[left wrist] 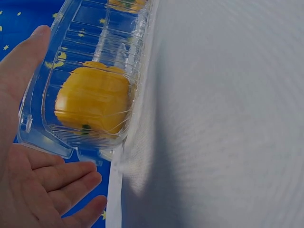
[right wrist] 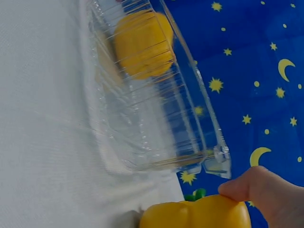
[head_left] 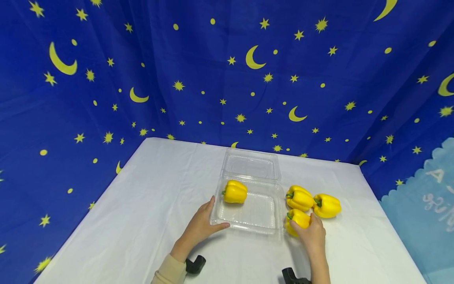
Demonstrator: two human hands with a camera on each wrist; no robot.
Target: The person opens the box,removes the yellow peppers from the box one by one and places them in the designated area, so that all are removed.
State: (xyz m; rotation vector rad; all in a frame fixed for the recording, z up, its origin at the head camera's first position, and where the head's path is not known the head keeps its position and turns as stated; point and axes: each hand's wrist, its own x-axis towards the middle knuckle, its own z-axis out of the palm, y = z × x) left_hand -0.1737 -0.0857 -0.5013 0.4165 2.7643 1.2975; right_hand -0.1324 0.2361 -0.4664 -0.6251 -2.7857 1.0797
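A clear plastic clamshell box (head_left: 262, 211) lies with its lid (head_left: 251, 165) folded back. Inside its left part sits one yellow bell pepper (head_left: 235, 192), also seen through the wall in the left wrist view (left wrist: 92, 97). My left hand (head_left: 200, 224) is at the box's front left corner, thumb and fingers spread and fairly straight. Right of the box, my right hand (head_left: 312, 235) grips a second yellow bell pepper (head_left: 297, 220) between thumb and fingers. In the right wrist view, the thumb presses that pepper (right wrist: 199, 213) near its green stem; the other fingers are hidden there.
Two more yellow bell peppers, one nearer the box (head_left: 299, 198) and one farther right (head_left: 327, 205), lie just behind the gripped one. All stand on a white-covered table (head_left: 152, 197). A blue curtain (head_left: 198, 59) with moons and stars hangs behind it.
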